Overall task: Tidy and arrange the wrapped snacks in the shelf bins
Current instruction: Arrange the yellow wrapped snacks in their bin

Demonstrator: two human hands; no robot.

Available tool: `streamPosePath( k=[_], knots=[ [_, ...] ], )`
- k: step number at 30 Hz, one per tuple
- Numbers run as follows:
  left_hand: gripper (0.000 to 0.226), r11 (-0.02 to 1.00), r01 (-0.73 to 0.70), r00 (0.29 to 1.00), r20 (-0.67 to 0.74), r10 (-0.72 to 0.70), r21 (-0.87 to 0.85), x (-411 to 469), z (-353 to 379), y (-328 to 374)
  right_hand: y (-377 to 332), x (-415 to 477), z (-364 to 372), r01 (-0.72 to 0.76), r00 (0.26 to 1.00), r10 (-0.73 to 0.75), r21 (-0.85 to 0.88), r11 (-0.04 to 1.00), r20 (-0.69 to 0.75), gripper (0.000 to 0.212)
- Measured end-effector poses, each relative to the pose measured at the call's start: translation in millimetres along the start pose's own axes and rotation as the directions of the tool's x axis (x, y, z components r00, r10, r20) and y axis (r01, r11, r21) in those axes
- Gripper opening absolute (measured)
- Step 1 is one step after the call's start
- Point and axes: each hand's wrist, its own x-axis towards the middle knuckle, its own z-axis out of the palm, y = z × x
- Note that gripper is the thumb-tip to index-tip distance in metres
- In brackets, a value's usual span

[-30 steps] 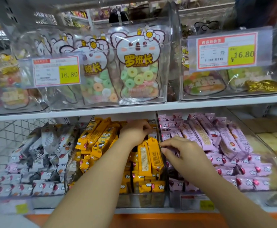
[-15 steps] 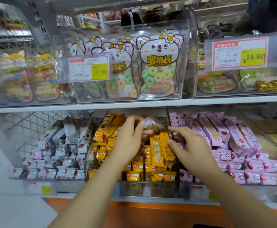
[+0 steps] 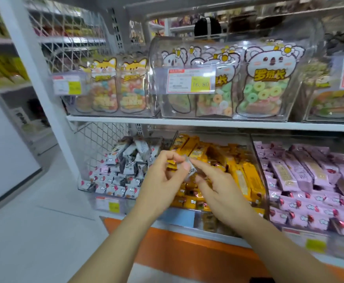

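Observation:
Three clear bins stand on the lower shelf. The left bin holds grey and white wrapped snacks (image 3: 126,170), the middle one yellow wrapped snacks (image 3: 238,170), the right one pink wrapped snacks (image 3: 310,180). My left hand (image 3: 163,180) is raised in front of the middle bin and pinches a small grey-white wrapped snack (image 3: 190,165) between thumb and fingers. My right hand (image 3: 218,188) is just right of it, index finger stretched out to touch the same wrapper. Both hands cover part of the yellow pile.
The upper shelf (image 3: 208,122) carries clear bins of gummy bags (image 3: 265,88) with price tags (image 3: 190,80) on their fronts. A white upright post (image 3: 44,82) and wire mesh bound the shelf on the left. An orange base (image 3: 187,242) runs under the lower bins.
Both hands have drawn back out of the yellow bin and moved left, my left hand lifting a small grey-white snack. The view has swung left toward the aisle.

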Motion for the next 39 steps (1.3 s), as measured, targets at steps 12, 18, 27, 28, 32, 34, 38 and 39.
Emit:
streamPosePath(
  k=[12, 18, 27, 28, 32, 34, 38, 39],
  knots=[
    [0.023, 0.976, -0.002, 0.997, -0.079, 0.019, 0.216, -26, -71, -29, -38, 23, 58, 0.113, 0.983, -0.105, -0.047, 0.992, 0.151, 0.042],
    [0.033, 0.832, 0.093, 0.968, -0.244, 0.052, 0.546, -36, -92, -52, -36, 31, 65, 0.02, 0.982, -0.006, -0.074, 0.997, 0.187, 0.035],
    [0.052, 0.787, 0.133, 0.988, -0.013, -0.157, 0.602, -5, -61, -75, -28, 37, 67, 0.012, 0.984, 0.021, -0.184, 0.983, 0.179, 0.03],
    [0.05, 0.806, 0.108, 0.99, 0.013, -0.142, 0.582, -3, -60, -78, -27, 37, 66, 0.016, 0.984, 0.019, -0.192, 0.981, 0.177, 0.03],
    [0.041, 0.869, 0.011, 0.998, 0.049, -0.04, 0.495, -2, -68, -87, -25, 39, 67, 0.031, 0.983, 0.008, -0.212, 0.977, 0.181, 0.029],
    [0.036, 0.89, -0.027, 0.999, 0.035, 0.012, 0.454, -4, -75, -90, -25, 41, 70, 0.049, 0.984, -0.008, -0.223, 0.973, 0.18, 0.028],
    [0.025, 0.886, 0.059, 0.98, -0.197, 0.037, 0.46, -8, -99, -101, -29, 45, 84, 0.114, 0.98, -0.063, -0.275, 0.955, 0.188, 0.025],
    [0.024, 0.878, 0.146, 0.95, -0.313, 0.005, 0.457, -7, -108, -104, -31, 47, 88, 0.138, 0.978, -0.088, -0.272, 0.952, 0.188, 0.024]
  ],
)
